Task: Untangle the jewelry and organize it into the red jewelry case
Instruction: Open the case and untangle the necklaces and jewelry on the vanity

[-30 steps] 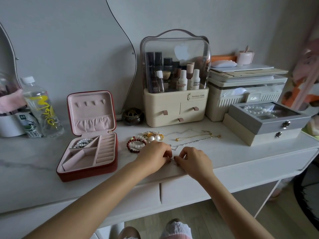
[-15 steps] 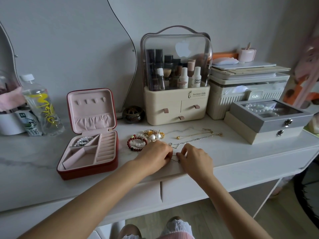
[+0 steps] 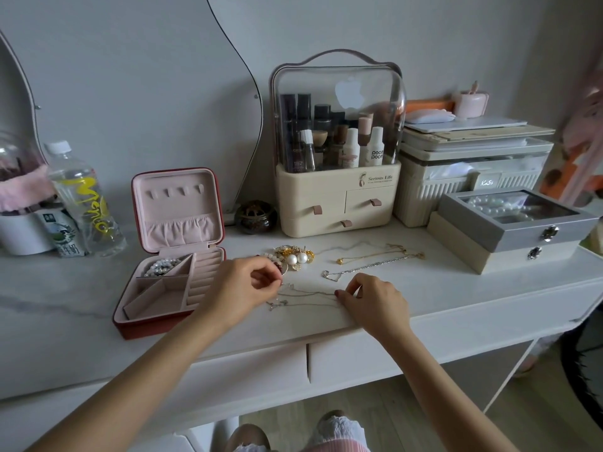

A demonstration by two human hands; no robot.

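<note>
Head view: left hand and right hand pinch thin chain beside earring pile.

Bare tabletop right of both hands; red jewelry case close left, jewelry pile behind.

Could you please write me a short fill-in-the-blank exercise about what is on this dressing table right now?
1. The lid of the red jewelry case stands ____.
2. The pearl bracelet lies in the case's back-____ compartment.
3. The thin chain is stretched between the left hand and the ____ hand.
4. The gold necklace lies ____ the silver necklace, toward the wall.

Missing words: open; left; right; behind
</note>
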